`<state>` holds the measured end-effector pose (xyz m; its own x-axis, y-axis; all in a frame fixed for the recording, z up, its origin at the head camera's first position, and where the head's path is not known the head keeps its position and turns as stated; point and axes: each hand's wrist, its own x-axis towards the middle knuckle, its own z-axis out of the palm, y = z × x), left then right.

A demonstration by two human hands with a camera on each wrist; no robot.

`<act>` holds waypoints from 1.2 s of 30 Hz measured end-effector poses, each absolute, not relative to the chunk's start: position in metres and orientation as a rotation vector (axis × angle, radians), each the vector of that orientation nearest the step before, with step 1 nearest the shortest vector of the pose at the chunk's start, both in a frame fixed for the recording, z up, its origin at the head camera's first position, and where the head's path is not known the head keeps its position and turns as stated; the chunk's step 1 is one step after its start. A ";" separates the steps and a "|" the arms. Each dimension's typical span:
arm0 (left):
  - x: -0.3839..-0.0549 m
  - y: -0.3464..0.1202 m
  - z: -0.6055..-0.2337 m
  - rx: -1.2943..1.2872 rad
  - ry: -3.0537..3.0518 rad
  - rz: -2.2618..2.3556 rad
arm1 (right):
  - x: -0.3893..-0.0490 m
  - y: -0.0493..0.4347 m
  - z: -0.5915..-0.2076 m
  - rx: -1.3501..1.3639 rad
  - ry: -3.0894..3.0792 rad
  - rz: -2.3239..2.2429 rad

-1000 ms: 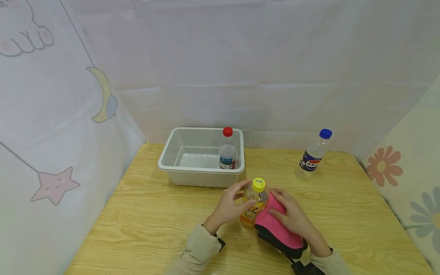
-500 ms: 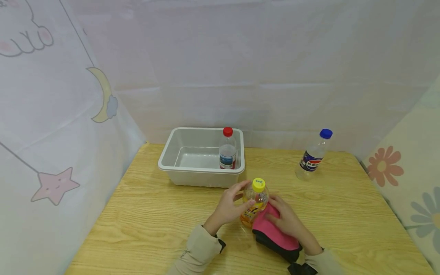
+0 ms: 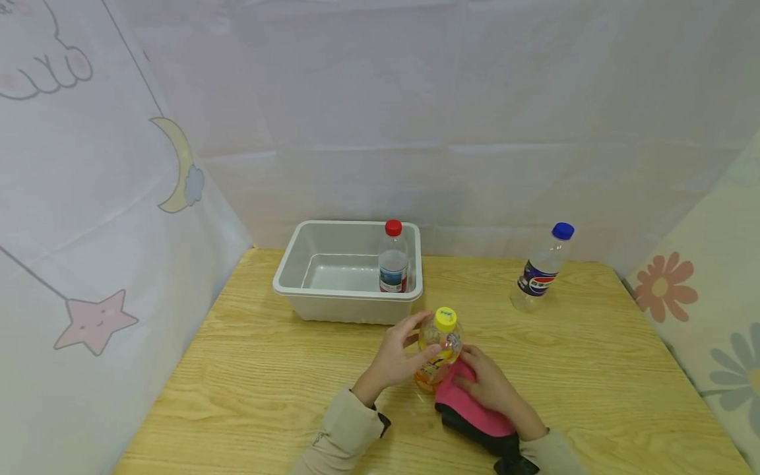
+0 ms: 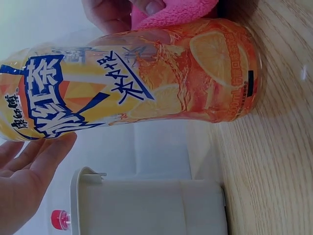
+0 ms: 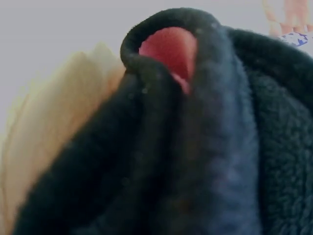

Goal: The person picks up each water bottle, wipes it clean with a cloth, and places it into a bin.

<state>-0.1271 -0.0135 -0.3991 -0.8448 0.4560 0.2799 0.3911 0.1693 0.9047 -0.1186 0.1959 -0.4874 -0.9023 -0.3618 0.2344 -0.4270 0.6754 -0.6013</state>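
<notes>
Near the front middle of the table stands an iced tea bottle [image 3: 438,364] with a yellow cap and an orange-yellow label. My left hand [image 3: 393,359] grips its upper part from the left, thumb across the front. On the other side, my right hand [image 3: 489,384] holds a pink cloth [image 3: 472,410] with a black edge against the bottle's lower right. In the left wrist view the cloth [image 4: 178,11] lies right at the bottle's side [image 4: 156,78], under the right hand's fingers. Folded black cloth [image 5: 215,147] fills most of the right wrist view and hides the right fingers.
Behind the left hand sits a light grey plastic bin [image 3: 350,308], with a red-capped bottle [image 3: 393,264] standing in its right end. A blue-capped Pepsi bottle [image 3: 537,277] stands at the back right of the wooden table [image 3: 249,389]. A printed curtain [image 3: 356,119] hangs behind.
My right hand and the pink cloth have slid down along the bottle's side, toward the table's front. The left hand and the bottle have hardly moved.
</notes>
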 end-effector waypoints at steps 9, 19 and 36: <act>-0.143 -0.009 -0.430 0.820 2.372 1.805 | -0.114 0.198 -0.481 0.545 -2.827 1.086; -0.146 -0.010 -0.435 0.848 2.346 1.827 | -0.111 0.209 -0.466 0.542 -2.748 1.085; -0.144 -0.013 -0.432 0.915 2.422 1.794 | -0.106 0.220 -0.416 0.641 -2.625 0.991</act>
